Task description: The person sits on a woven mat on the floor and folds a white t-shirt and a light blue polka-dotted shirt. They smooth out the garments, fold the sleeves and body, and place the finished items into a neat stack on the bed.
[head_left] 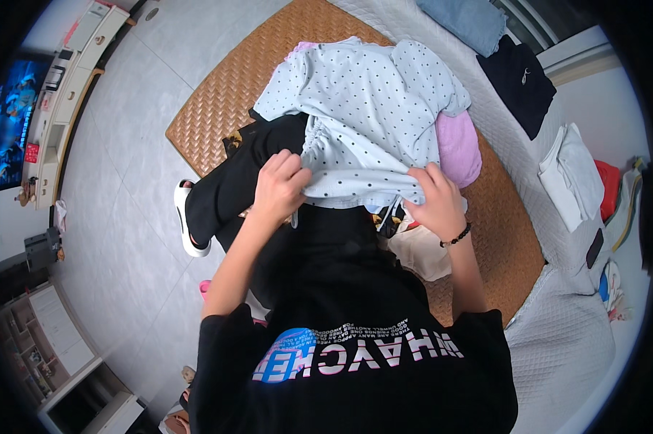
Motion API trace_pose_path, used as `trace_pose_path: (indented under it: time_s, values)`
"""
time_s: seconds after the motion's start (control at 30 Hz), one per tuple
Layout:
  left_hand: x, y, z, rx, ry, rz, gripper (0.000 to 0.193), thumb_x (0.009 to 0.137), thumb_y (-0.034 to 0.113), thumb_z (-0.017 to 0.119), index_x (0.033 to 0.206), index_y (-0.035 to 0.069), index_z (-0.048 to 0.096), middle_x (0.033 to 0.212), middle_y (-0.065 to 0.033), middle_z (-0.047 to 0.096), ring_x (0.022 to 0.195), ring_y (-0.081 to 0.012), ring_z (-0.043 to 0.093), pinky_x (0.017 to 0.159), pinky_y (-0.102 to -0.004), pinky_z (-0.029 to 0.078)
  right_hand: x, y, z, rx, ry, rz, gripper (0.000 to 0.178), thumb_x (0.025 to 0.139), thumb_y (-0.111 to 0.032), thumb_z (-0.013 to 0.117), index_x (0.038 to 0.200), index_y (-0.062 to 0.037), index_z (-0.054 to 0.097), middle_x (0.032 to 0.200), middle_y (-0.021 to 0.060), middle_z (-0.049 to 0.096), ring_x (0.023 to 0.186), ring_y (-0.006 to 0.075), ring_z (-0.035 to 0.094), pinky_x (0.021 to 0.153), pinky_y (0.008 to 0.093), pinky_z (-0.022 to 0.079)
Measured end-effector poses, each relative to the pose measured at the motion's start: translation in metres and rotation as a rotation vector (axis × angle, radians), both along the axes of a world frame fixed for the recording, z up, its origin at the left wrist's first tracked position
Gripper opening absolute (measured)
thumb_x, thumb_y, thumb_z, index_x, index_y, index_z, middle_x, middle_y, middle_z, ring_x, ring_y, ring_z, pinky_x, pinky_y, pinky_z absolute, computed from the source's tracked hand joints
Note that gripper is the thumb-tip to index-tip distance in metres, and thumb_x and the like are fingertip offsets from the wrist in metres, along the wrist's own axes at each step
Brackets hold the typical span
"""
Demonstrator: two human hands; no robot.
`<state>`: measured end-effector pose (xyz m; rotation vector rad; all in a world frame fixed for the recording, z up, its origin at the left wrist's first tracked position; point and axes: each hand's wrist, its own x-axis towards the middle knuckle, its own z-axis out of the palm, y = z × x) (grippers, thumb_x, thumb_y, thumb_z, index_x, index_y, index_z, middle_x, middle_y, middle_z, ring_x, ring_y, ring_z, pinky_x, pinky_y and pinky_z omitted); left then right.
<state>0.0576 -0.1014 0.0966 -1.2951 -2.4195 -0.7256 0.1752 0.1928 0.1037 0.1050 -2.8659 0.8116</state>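
A pale blue top with dark dots [370, 87] lies spread over other clothes in front of me, its sleeves at the far side and its hem toward me. My left hand [282, 182] is closed on the left end of the hem. My right hand [438, 201] pinches the hem at its right end, a dark bead bracelet on that wrist. Between the hands the hem edge is drawn fairly straight. Thin drawstrings hang below it near my right hand. A pink-purple garment [458, 148] sticks out from beneath on the right, and a cream cloth [422, 252] lies below my right hand.
Under the clothes is a brown woven mat [214, 108]. On the light quilted cover [511, 155] at right rest folded jeans [467, 22], a folded black garment [518, 83] and a folded white garment [572, 177]. A television [12, 119] and cabinet [73, 94] stand far left.
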Motion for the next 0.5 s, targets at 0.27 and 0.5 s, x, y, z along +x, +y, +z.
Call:
trace_pose_path:
  time_s: [0.27, 0.5]
  values:
    - [-0.002, -0.013, 0.029, 0.051, -0.119, -0.034, 0.028, 0.049, -0.002, 0.070, 0.070, 0.004, 0.051, 0.081, -0.0069, 0.048, 0.073, -0.0250, 0.055, 0.057, -0.0349, 0.047, 0.009, 0.037, -0.006, 0.132, 0.286, -0.311, 0.040, 0.065, 0.010, 0.056, 0.101, -0.0051, 0.060, 0.101, 0.0117, 0.059, 0.088, 0.0329, 0.060, 0.078, 0.0361, 0.049]
    - [-0.004, 0.016, 0.041, 0.518, -0.764, 0.272, 0.035, 0.070, -0.014, 0.046, 0.102, 0.000, 0.044, 0.090, -0.0076, 0.049, 0.081, -0.0141, 0.050, 0.071, -0.0282, 0.045, 0.006, 0.049, 0.000, -0.764, 0.156, -0.529, 0.036, 0.074, 0.012, 0.054, 0.105, -0.0060, 0.060, 0.093, -0.0010, 0.061, 0.089, 0.0083, 0.057, 0.073, 0.0239, 0.044]
